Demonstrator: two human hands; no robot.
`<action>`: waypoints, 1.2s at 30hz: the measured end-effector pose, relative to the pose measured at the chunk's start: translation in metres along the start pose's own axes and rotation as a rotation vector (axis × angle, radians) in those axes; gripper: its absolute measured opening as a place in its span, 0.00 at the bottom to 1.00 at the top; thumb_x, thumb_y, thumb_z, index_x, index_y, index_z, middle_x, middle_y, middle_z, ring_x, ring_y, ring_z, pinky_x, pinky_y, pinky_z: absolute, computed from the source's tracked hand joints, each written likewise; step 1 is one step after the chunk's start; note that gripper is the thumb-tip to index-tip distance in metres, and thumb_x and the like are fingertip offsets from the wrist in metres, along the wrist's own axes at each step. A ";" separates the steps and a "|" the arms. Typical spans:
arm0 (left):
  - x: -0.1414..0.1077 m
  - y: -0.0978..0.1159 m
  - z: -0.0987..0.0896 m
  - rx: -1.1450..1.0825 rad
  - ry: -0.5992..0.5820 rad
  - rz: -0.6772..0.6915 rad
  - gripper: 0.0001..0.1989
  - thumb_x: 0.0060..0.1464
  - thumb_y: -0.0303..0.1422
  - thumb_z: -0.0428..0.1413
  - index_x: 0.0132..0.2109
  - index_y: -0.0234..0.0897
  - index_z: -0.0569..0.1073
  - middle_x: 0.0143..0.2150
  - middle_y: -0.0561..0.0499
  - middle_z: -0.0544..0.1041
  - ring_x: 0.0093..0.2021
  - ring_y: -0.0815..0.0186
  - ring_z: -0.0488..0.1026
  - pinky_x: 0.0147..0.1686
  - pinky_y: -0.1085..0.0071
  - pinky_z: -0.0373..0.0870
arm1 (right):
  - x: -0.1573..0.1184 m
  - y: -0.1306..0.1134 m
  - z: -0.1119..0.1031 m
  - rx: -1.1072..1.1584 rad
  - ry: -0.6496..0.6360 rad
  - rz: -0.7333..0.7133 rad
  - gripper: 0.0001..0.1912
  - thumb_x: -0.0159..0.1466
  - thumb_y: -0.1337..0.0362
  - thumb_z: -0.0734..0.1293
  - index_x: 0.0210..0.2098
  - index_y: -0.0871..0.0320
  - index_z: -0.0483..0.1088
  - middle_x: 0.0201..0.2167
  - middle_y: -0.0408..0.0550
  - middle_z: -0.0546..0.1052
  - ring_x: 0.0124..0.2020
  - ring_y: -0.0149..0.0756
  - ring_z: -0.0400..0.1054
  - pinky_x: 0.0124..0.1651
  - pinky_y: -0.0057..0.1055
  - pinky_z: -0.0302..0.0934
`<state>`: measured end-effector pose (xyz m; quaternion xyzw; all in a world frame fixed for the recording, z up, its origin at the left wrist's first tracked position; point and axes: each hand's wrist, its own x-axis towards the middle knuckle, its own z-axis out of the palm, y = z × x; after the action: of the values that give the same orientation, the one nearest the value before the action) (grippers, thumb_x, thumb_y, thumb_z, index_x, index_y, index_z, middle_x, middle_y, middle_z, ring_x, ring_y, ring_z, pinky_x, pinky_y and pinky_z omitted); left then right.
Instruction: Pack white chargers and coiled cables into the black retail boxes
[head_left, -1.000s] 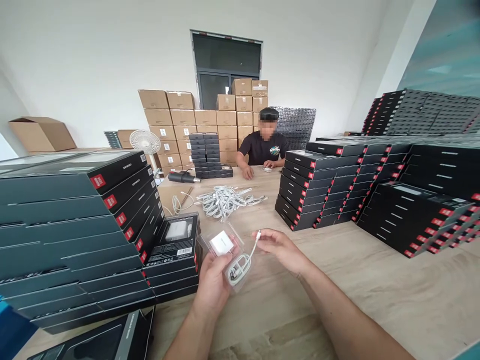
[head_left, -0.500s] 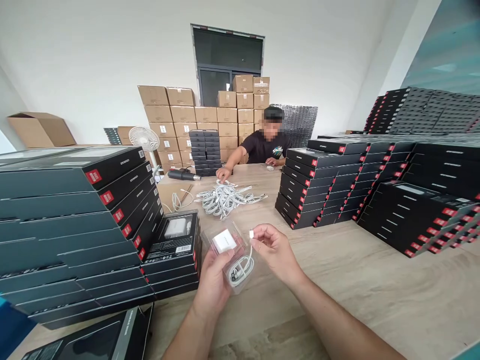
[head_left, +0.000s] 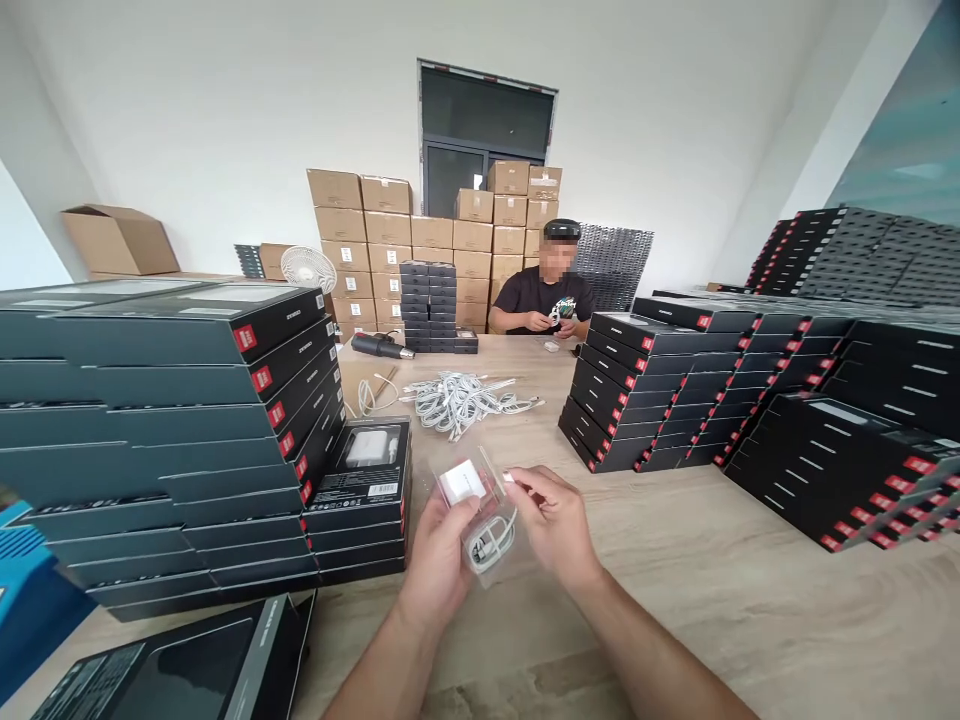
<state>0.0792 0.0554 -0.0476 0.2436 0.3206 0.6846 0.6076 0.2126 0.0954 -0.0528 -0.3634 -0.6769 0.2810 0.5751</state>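
My left hand [head_left: 442, 545] is closed on a clear plastic tray [head_left: 486, 462], held tilted above the table. In the tray's upper part sits a white charger [head_left: 463, 482], with my left thumb at its lower edge. A coiled white cable [head_left: 491, 543] lies in the lower part. My right hand [head_left: 556, 520] pinches the cable's white plug end at the tray's right edge. Ahead of my hands, a tangled pile of white cables [head_left: 465, 400] rests on the table.
Stacks of black boxes [head_left: 285, 400] stand close on the left, and more black boxes [head_left: 652, 380] on the right. An open-looking black box [head_left: 187, 670] lies at near left. A heat gun [head_left: 381, 346] and a co-worker [head_left: 547, 290] are across the wooden table [head_left: 712, 600].
My right hand has brought the plug end down against the tray's edge. The co-worker's arm has drawn back from the cable pile, and both their hands are now together. The view has shifted left.
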 end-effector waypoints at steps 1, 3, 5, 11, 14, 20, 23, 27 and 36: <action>0.000 -0.002 0.001 -0.001 -0.030 0.000 0.27 0.41 0.33 0.68 0.51 0.36 0.75 0.50 0.42 0.81 0.50 0.52 0.79 0.50 0.60 0.72 | 0.001 0.003 0.001 -0.079 0.016 -0.027 0.07 0.64 0.63 0.68 0.39 0.50 0.80 0.33 0.47 0.79 0.33 0.38 0.72 0.36 0.32 0.65; -0.001 -0.006 0.002 0.005 -0.075 0.010 0.29 0.41 0.32 0.69 0.53 0.37 0.73 0.51 0.42 0.81 0.51 0.52 0.78 0.50 0.60 0.72 | 0.004 0.007 0.005 -0.169 0.047 -0.023 0.06 0.63 0.64 0.68 0.38 0.52 0.79 0.32 0.46 0.80 0.31 0.37 0.72 0.37 0.32 0.65; 0.000 -0.009 0.002 0.018 -0.077 0.023 0.31 0.41 0.32 0.69 0.55 0.38 0.71 0.49 0.43 0.81 0.49 0.53 0.78 0.48 0.61 0.72 | 0.005 0.010 0.009 -0.184 0.065 0.014 0.05 0.62 0.64 0.68 0.35 0.54 0.78 0.30 0.45 0.81 0.29 0.36 0.73 0.36 0.30 0.66; 0.002 -0.009 -0.001 0.023 -0.083 0.051 0.25 0.43 0.31 0.67 0.50 0.37 0.72 0.43 0.46 0.82 0.43 0.57 0.79 0.43 0.66 0.71 | 0.002 0.009 0.016 -0.475 0.003 -0.225 0.09 0.65 0.71 0.64 0.33 0.56 0.76 0.29 0.45 0.77 0.30 0.34 0.70 0.35 0.27 0.61; 0.002 -0.007 0.000 0.027 -0.083 0.058 0.20 0.42 0.30 0.66 0.45 0.35 0.74 0.41 0.46 0.81 0.43 0.57 0.79 0.39 0.68 0.70 | 0.003 0.007 0.020 -0.663 -0.012 -0.354 0.11 0.64 0.75 0.63 0.32 0.58 0.76 0.28 0.46 0.75 0.32 0.35 0.69 0.37 0.28 0.59; 0.001 -0.004 0.000 0.036 -0.069 0.011 0.14 0.40 0.27 0.64 0.38 0.34 0.74 0.32 0.51 0.78 0.35 0.62 0.77 0.34 0.72 0.68 | 0.006 0.003 0.022 -0.912 -0.135 -0.382 0.12 0.64 0.76 0.64 0.27 0.57 0.73 0.28 0.46 0.74 0.32 0.35 0.67 0.35 0.28 0.57; 0.002 -0.003 -0.003 0.037 -0.037 0.005 0.14 0.39 0.26 0.63 0.38 0.34 0.74 0.32 0.52 0.78 0.35 0.63 0.76 0.36 0.72 0.68 | 0.002 0.001 0.020 -0.925 -0.249 -0.390 0.11 0.64 0.77 0.63 0.34 0.58 0.74 0.32 0.48 0.76 0.36 0.37 0.69 0.37 0.29 0.59; 0.002 -0.001 -0.006 0.064 -0.036 -0.003 0.16 0.39 0.27 0.64 0.39 0.35 0.75 0.36 0.49 0.80 0.39 0.61 0.77 0.37 0.72 0.69 | -0.003 0.002 0.022 -0.980 -0.287 -0.354 0.11 0.62 0.79 0.64 0.36 0.58 0.74 0.36 0.49 0.76 0.38 0.39 0.70 0.37 0.31 0.62; 0.002 -0.006 -0.005 0.059 -0.044 -0.016 0.16 0.39 0.26 0.61 0.40 0.35 0.75 0.39 0.46 0.82 0.37 0.59 0.79 0.32 0.72 0.68 | -0.009 0.006 0.026 -1.098 -0.249 -0.373 0.11 0.62 0.79 0.65 0.32 0.58 0.73 0.34 0.49 0.76 0.35 0.39 0.69 0.33 0.31 0.61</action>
<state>0.0792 0.0574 -0.0556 0.2739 0.3289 0.6644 0.6127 0.1889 0.0929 -0.0672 -0.4467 -0.8382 -0.1755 0.2589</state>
